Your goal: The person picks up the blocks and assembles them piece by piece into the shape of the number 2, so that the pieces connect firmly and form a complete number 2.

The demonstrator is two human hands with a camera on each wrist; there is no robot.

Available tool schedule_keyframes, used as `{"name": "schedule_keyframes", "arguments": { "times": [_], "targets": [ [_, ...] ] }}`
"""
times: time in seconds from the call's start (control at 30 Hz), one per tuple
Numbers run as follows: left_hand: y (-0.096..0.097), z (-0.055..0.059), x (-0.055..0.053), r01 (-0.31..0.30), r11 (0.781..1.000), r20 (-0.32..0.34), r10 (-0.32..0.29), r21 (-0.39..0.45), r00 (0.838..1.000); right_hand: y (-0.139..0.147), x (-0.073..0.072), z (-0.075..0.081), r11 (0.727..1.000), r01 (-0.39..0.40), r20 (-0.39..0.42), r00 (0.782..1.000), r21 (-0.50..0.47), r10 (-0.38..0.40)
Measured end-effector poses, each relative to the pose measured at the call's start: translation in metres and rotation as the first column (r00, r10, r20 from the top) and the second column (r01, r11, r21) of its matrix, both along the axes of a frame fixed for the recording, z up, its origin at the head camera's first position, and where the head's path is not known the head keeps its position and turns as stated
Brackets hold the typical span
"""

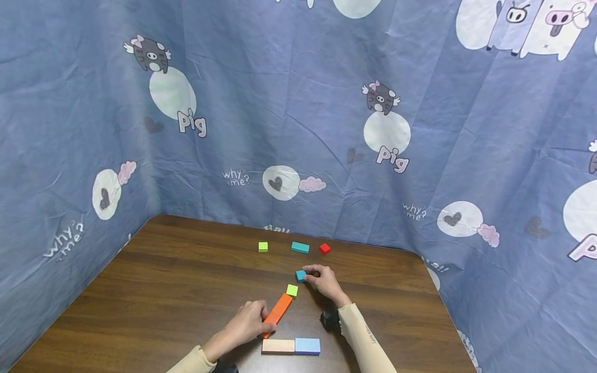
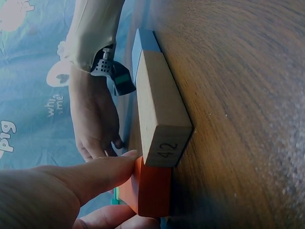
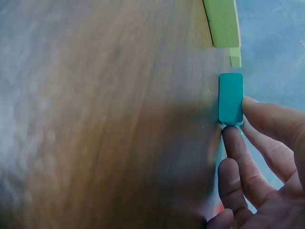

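Observation:
My left hand point(image 1: 245, 322) pinches the near part of a long orange block point(image 1: 279, 309), thumb on one side and fingers on the other. That block lies slanted, its near end right by a tan wooden block point(image 2: 164, 102) marked 42. A light blue block point(image 1: 307, 346) continues the tan one to the right. At the orange block's far end sits a lime green block point(image 1: 292, 290). Beyond it, my right hand point(image 1: 326, 284) holds a small teal block point(image 3: 231, 98) between thumb and fingertips, low over the wooden table.
Toward the back of the table point(image 1: 186, 269) lie another lime green block point(image 1: 263, 247), a longer teal block point(image 1: 300, 247) and a red block point(image 1: 324, 248). A blue patterned curtain point(image 1: 289, 129) hangs along the far edge and both sides.

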State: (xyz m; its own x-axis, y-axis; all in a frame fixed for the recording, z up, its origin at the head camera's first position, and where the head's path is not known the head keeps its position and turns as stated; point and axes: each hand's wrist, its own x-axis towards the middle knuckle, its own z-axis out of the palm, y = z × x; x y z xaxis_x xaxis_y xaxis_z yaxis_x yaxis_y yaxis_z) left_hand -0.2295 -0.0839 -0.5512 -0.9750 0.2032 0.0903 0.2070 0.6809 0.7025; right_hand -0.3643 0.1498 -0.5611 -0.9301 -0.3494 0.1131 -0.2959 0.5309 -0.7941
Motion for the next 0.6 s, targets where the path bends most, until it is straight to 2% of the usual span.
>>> {"name": "schedule_keyframes", "arguments": {
  "times": [0.37,0.6],
  "targets": [
    [0.0002,-0.0005,0.0009,0.0,1.0,-0.023,0.0,0.001,1.0,-0.0076,0.0001,0.001,1.0,-0.023,0.035,0.999,-0.018,0.024],
    [-0.0008,0.0014,0.001,0.007,1.0,0.003,-0.007,0.011,1.0,-0.0103,0.0014,0.0016,0.999,-0.035,0.05,0.998,-0.028,0.037]
  ]
}}
